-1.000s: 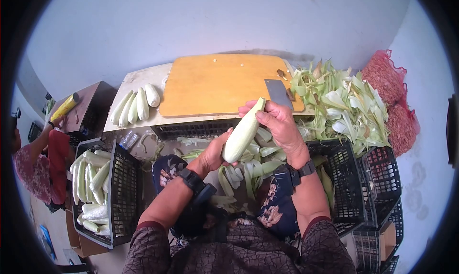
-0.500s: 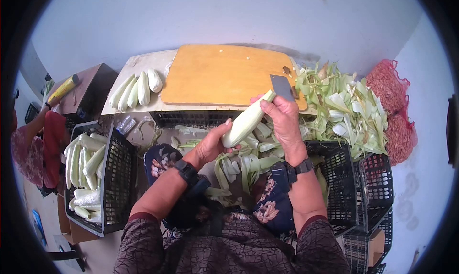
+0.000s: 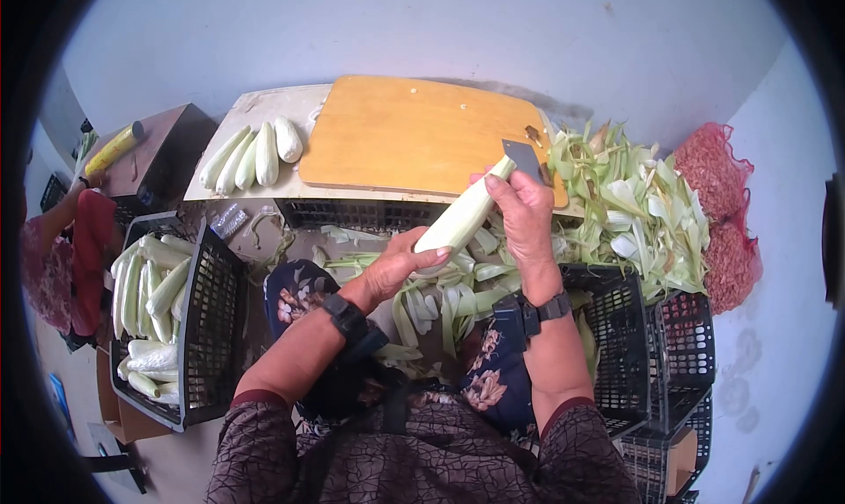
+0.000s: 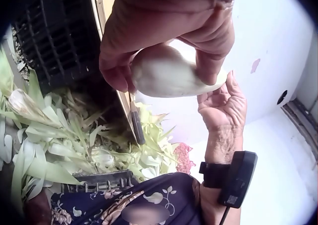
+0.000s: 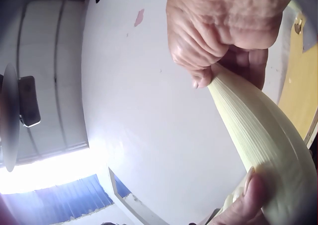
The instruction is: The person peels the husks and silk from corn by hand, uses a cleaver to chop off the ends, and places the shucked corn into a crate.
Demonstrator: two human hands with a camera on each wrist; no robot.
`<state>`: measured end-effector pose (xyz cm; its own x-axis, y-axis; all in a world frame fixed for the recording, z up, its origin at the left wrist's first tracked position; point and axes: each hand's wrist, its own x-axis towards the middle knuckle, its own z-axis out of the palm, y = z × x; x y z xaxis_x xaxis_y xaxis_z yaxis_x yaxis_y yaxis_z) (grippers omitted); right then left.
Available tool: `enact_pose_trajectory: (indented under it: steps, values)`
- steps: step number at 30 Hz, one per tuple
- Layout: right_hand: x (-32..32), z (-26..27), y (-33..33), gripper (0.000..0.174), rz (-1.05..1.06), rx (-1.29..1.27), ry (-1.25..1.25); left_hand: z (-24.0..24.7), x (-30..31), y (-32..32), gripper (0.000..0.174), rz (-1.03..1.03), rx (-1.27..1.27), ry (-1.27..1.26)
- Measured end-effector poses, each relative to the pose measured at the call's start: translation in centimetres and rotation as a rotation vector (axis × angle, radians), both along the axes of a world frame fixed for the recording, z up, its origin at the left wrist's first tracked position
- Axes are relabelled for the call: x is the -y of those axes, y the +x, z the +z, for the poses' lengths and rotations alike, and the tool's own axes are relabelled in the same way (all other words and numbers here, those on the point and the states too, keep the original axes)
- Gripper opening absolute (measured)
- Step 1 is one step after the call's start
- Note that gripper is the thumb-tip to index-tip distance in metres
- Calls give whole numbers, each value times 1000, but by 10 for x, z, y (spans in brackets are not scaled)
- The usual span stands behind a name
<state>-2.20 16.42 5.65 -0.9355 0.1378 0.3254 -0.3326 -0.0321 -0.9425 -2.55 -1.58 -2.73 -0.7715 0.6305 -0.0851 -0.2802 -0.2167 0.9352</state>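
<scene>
A pale green corn ear in its inner husk (image 3: 462, 217) is held slanting between both hands in the head view. My left hand (image 3: 398, 264) grips its thick lower end, thumb along the near side; in the left wrist view the fingers of my left hand (image 4: 169, 26) curl round the ear (image 4: 166, 76). My right hand (image 3: 526, 220) pinches the narrow upper end between thumb and fingers, and in the right wrist view my right hand (image 5: 226, 31) covers that tip of the ear (image 5: 263, 130). A cleaver (image 3: 525, 159) lies beyond, on the orange board (image 3: 414, 139).
Several husked ears (image 3: 267, 155) lie on the table's left. A black crate (image 3: 211, 319) of ears stands at left, another crate (image 3: 616, 337) at right. Loose husks (image 3: 634, 209) are heaped beside red mesh sacks (image 3: 726, 262). Another person's arm (image 3: 62, 212) shows at far left.
The upper end of the ear has moved a little right and away, with my right hand still on it. My left thumb now lies further along the ear. The head view has shifted slightly.
</scene>
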Motion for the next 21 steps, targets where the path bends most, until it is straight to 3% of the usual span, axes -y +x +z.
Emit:
enact_pose_trajectory:
  steps: [7,21]
  values:
    - [-1,4,8,19,34,16,-136,9,3,7,55,-37,-73,36]
    - [-22,-9,7,26,-15,63,-150,2,3,5,51,-24,7,109]
